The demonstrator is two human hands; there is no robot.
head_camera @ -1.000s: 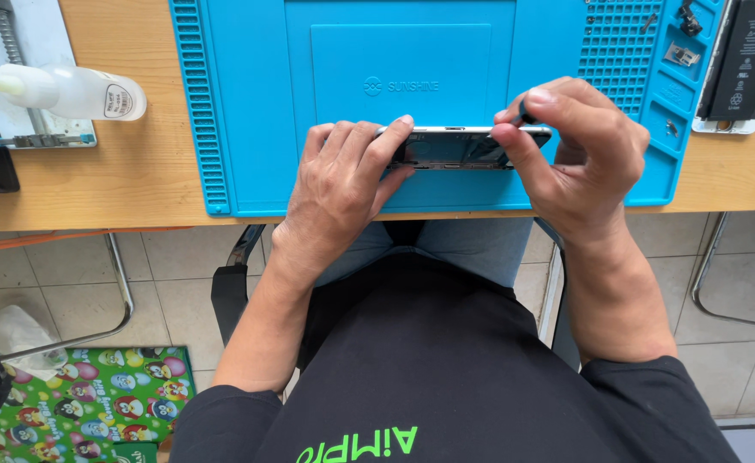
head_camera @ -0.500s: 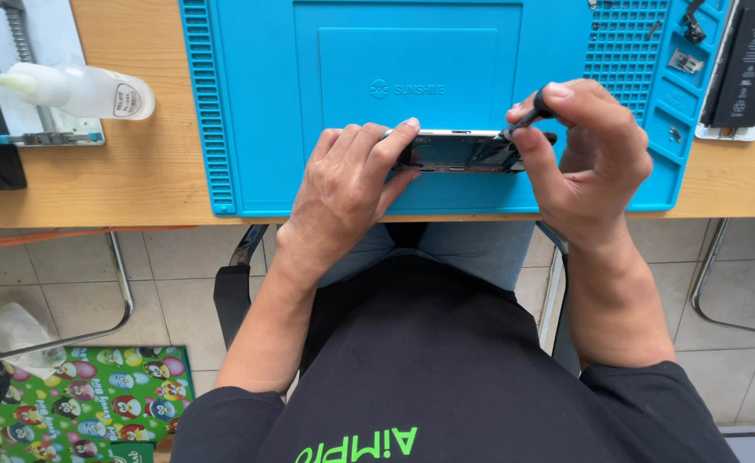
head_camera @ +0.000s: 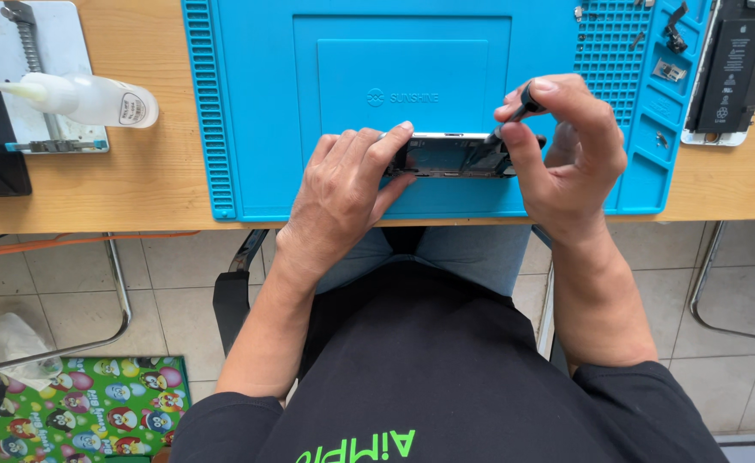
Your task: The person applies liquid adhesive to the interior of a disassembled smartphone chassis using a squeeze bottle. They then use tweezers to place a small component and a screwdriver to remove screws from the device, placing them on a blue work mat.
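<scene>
At the near edge of the blue work mat (head_camera: 262, 103), head view, the opened phone frame (head_camera: 446, 158) lies flat, w/ both hands on it. Left hand (head_camera: 343, 193) lies over the frame's left end, fingers curled narrow, fingertips (head_camera: 401, 130) pressing its far edge to pin it. Right hand (head_camera: 566, 150) pinches a thin dark tool (head_camera: 515, 116) between thumb and forefinger, other fingers folded in.

Change vs. the shot a sec ago: right hand was low along the frame's right end w/ the tool nearly flat; now it's lifted and the tool stands steeply, tip down at the frame's right inner corner. Left hand hardly moved. Camera also shifted a bit left. Reads like prying or picking at a part inside that corner has begun; frame itself hasn't shifted on the mat.

Containers: the mat's grid of small compartments (head_camera: 611, 51) at upper right holds a few tiny dark & metal parts; most cells look bare, contents too small to tell. A clear squeeze bottle (head_camera: 86, 99) w/ a needle nozzle lies on its side on a metal plate (head_camera: 35, 51) at left of the wooden surface (head_camera: 137, 184); fill level unclear. A black battery (head_camera: 731, 73) rests beyond the mat's right edge.
</scene>
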